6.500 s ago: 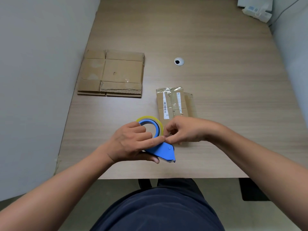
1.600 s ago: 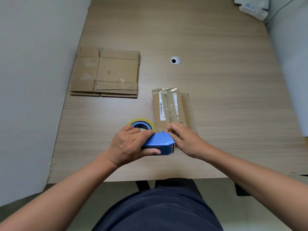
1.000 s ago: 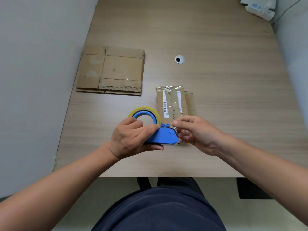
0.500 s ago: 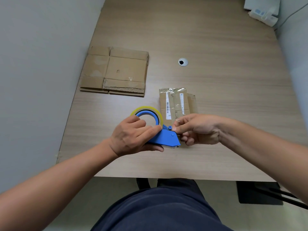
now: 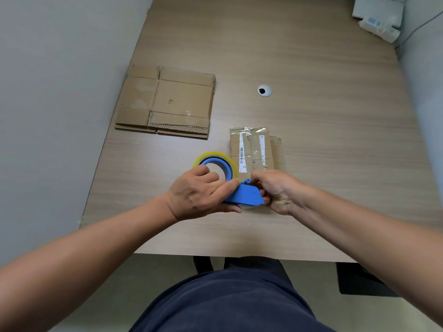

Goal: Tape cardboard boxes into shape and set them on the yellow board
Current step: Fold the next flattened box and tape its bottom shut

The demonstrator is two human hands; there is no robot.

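Clamping blue tape dispenser point(image 5: 244, 197) — yellowish roll loaded: left hand point(image 5: 199, 195) | right hand point(image 5: 275, 190) is curling at its front, hold unclear | cardboard box point(image 5: 251, 149) is lying flat behind, taped, labelled.

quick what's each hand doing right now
Left hand: grips the dispenser.
Right hand: fingers curled, pinching at the dispenser's front end; whether on tape cannot be told.

Blue tape dispenser point(image 5: 244, 196), yellowish tape roll point(image 5: 215, 155), brown flattened cardboard point(image 5: 167, 101), wood-grain table point(image 5: 311, 116)
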